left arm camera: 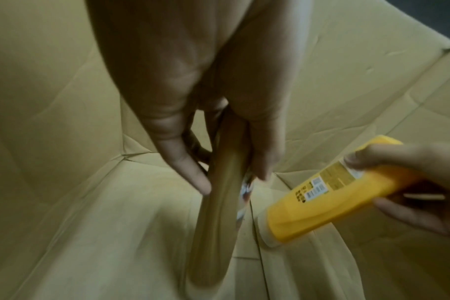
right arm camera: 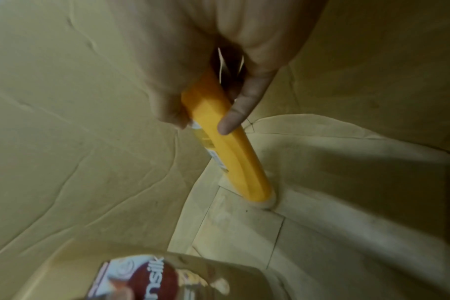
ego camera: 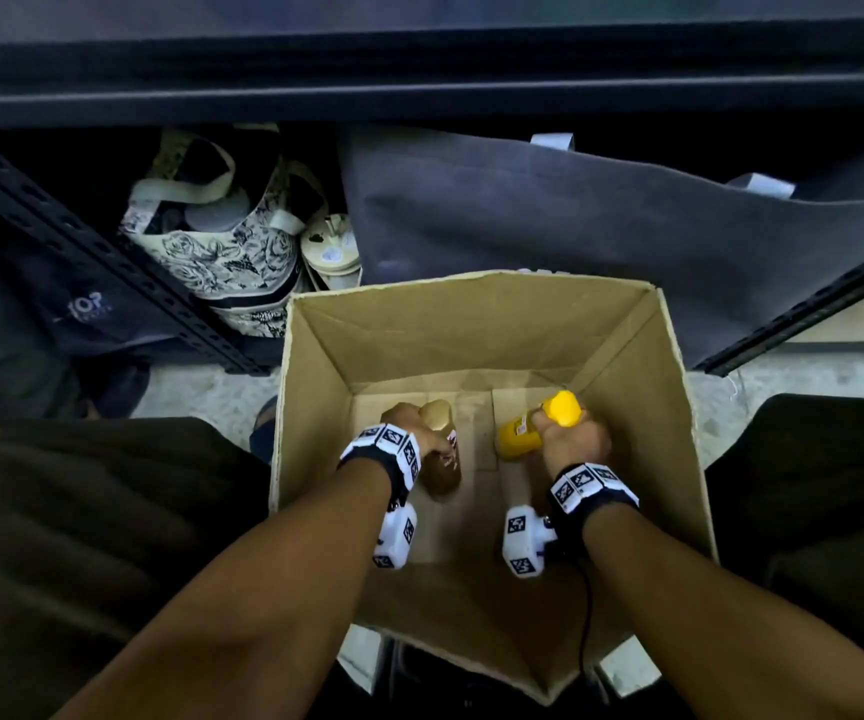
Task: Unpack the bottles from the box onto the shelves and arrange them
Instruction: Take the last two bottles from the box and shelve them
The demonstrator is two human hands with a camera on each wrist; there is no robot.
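1. Cardboard box stood open on the floor between the person's knees, directly in front of the dark metal shelving. Judged: set there so each bottle had only a short lift to a shelf. Apart from the two held bottles, only bare cardboard showed inside.
2. Brown bottle was in the left half of the box, near its bottom. Left hand was wrapped around its upper body; the left wrist view showed fingers lying along both sides. Long axis near vertical, cap end up, base toward the box floor. Judged: gripped high so it lifts straight out clear of the walls.
3. Yellow bottle was in the right half. Right hand was closed around its upper part, thumb pressed against the side. Long axis tilted: yellow cap toward the far right corner, base down and leftward, touching or just above the floor flaps; contact could not be settled.
4. The bottles stood apart, not touching. Judged: one in each hand empties the box in a single lift.
5. Printed labels: partly legible on the brown bottle, too small to read on the yellow.
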